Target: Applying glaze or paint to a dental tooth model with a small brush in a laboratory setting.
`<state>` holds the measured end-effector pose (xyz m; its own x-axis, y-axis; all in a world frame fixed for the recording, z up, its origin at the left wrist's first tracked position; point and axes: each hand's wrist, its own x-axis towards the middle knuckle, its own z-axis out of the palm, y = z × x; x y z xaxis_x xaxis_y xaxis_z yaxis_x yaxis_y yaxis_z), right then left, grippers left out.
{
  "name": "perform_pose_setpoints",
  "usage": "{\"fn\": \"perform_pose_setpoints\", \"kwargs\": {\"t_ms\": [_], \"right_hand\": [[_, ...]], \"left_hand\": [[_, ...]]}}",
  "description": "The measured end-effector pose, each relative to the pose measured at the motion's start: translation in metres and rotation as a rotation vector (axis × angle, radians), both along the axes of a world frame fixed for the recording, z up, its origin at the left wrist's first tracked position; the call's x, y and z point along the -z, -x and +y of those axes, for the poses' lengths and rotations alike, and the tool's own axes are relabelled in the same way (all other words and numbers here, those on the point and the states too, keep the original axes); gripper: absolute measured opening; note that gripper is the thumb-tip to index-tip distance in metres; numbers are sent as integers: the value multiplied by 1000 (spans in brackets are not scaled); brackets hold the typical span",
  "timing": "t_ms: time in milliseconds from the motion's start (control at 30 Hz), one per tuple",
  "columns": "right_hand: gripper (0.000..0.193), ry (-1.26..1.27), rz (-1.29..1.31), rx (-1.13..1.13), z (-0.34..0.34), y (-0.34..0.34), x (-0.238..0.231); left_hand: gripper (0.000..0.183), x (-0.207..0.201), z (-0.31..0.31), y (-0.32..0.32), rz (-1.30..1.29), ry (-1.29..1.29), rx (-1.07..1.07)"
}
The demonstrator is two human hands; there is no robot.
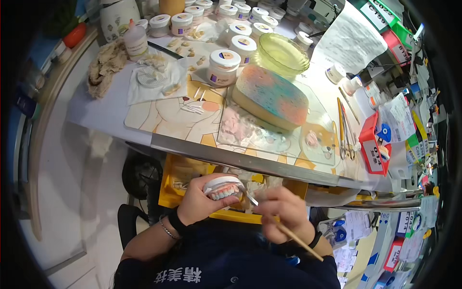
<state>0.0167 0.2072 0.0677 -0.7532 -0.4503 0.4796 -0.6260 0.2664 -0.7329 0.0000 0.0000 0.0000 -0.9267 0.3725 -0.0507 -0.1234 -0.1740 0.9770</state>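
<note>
My left hand (194,201) is wrapped around a dental model (223,191), a white plaster base with pink gums and a row of pale teeth. Its teeth face toward me. In my right hand (284,212) is a carving knife (302,242) with a light wooden handle that slants down to the right. The knife's metal blade reaches the right side of the model; whether it touches cannot be made out. Both hands are over an open yellow drawer (166,192) below the table edge, with small pieces and scraps inside.
On the table (98,113) lie a large stained sponge (272,96), a yellowish glass bowl (281,53) and several white-lidded jars (224,67). Scissors (344,139) and a red tray (373,147) are at the right. A squeeze bottle (135,42) and crumpled cloth (103,67) stand left.
</note>
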Motion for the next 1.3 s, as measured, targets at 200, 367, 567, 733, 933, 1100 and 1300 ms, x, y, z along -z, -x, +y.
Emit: {"fn": "perform_pose_setpoints", "kwargs": {"t_ms": [200, 367, 567, 733, 933, 1100, 1300], "right_hand": [[23, 31, 15, 15, -10, -9, 14], [21, 110, -31, 19, -12, -10, 22], [19, 87, -76, 29, -12, -10, 20], [19, 85, -77, 23, -13, -10, 19], [21, 90, -14, 75, -16, -10, 18], [22, 37, 51, 98, -20, -15, 19], [23, -59, 141, 126, -26, -15, 23]], "left_hand": [[36, -3, 1, -2, 28, 19, 22], [33, -3, 1, -2, 73, 80, 41], [32, -2, 1, -3, 81, 56, 56], [33, -2, 0, -4, 61, 37, 58], [34, -3, 1, -4, 13, 61, 57], [36, -2, 4, -5, 90, 57, -29], [40, 3, 4, -6, 143, 88, -62]]}}
